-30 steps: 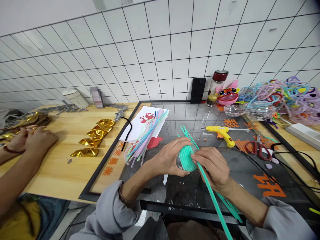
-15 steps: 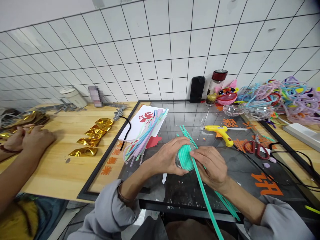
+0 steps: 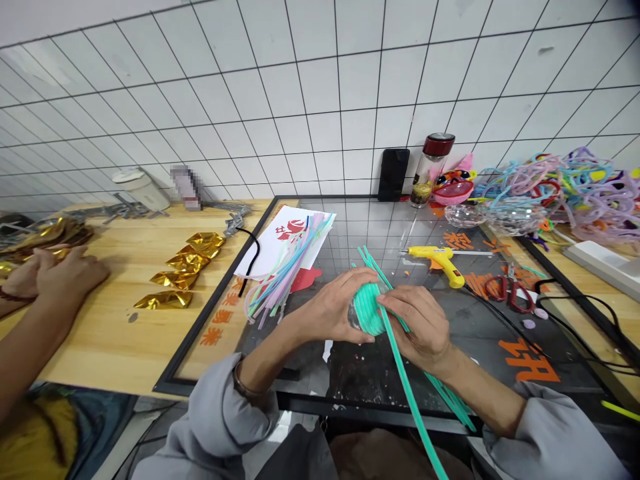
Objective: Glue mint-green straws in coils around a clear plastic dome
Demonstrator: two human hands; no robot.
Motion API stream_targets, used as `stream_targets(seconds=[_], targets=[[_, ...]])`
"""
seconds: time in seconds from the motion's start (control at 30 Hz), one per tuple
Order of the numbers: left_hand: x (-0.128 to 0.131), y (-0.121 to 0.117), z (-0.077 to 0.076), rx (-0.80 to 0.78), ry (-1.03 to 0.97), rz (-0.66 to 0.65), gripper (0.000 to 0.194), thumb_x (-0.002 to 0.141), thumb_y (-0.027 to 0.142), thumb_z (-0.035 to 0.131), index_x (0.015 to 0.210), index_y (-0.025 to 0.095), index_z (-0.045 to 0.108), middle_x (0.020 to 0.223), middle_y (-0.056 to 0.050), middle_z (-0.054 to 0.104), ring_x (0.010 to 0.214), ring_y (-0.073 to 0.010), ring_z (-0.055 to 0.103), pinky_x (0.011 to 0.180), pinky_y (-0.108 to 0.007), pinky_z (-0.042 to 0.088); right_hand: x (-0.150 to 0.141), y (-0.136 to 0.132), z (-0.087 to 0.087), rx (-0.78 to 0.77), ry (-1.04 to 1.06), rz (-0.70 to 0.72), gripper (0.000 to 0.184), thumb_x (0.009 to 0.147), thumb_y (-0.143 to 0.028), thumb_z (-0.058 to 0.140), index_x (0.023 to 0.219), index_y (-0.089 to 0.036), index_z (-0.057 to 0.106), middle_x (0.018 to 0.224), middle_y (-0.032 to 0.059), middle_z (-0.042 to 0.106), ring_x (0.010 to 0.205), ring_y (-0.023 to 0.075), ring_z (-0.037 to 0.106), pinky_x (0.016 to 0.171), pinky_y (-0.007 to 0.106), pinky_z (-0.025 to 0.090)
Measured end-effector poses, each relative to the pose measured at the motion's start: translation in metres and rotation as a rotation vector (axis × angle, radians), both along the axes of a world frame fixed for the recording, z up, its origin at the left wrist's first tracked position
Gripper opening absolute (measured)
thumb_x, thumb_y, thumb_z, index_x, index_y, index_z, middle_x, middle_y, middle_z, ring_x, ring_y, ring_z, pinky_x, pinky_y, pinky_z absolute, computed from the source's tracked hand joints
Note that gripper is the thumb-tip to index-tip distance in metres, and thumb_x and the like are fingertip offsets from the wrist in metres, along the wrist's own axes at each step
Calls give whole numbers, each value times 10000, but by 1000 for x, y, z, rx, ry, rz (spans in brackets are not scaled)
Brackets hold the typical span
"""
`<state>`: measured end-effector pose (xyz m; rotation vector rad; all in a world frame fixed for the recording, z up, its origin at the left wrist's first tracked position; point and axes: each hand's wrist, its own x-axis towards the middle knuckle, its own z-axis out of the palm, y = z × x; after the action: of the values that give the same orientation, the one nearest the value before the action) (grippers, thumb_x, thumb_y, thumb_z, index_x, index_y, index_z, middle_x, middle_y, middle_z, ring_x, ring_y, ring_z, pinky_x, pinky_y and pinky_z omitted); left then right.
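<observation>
My left hand (image 3: 334,310) is wrapped round a clear, rounded plastic piece (image 3: 354,316) whose near side is covered with rows of green strip. Against the right edge of those green rows (image 3: 369,308), my right hand (image 3: 417,327) pinches a green pipe cleaner (image 3: 404,380). Its long loose end hangs down toward my lap. More green pipe cleaners (image 3: 453,403) lie on the table under my right wrist, their far ends poking out beyond my hands. The fingertips of my right hand partly hide the spot where the strip meets the piece.
A yellow glue gun (image 3: 437,259) and red-handled scissors (image 3: 511,293) lie to the right. Pastel pipe cleaners (image 3: 290,273) rest on white paper (image 3: 260,250). A bottle (image 3: 431,173) and phone (image 3: 393,175) stand by the wall. At left, another person's hands (image 3: 65,277) hold gold material near gold bows (image 3: 175,279).
The view has shifted slightly. Both my hands keep nearly the same hold on the wrapped piece and the green pipe cleaner, with only small finger movement.
</observation>
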<state>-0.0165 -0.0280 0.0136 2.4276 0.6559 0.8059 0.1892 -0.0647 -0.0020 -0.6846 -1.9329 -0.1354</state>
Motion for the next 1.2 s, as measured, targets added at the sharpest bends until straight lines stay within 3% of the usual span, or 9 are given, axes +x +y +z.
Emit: stream_targets(seconds=[0.53,1.0,1.1,1.2], targets=[[2,1,-5,57,-7,37,1000,573,606,850,1360,182,402,1374,-206,526,1313,-362,506,1129,-532,422,0,0,2,9,-16,3,284,831,-18,577,1071,-157,638,877,92,704,835,203,648,725,355,558],[8,1,-13,109,-114,59,758,671,413,802,1292,184,433,1281,-176,580,1242,-329,557,1062,-509,467,-1,-1,3,-10,-22,44,359,806,-17,557,1139,-141,602,918,106,685,871,214,637,737,361,546],[9,2,-12,76,-122,83,759,640,386,812,1273,187,442,1268,-165,580,1216,-322,570,1054,-506,470,9,6,2,-28,-16,-41,378,814,-32,526,1157,-174,599,962,96,679,903,218,637,785,377,542],[8,4,-11,26,-121,102,765,600,361,834,1244,198,456,1260,-147,581,1191,-313,581,1055,-500,466,29,25,-1,-94,16,-295,298,869,-122,502,1138,-187,614,974,95,678,930,234,637,852,403,526]])
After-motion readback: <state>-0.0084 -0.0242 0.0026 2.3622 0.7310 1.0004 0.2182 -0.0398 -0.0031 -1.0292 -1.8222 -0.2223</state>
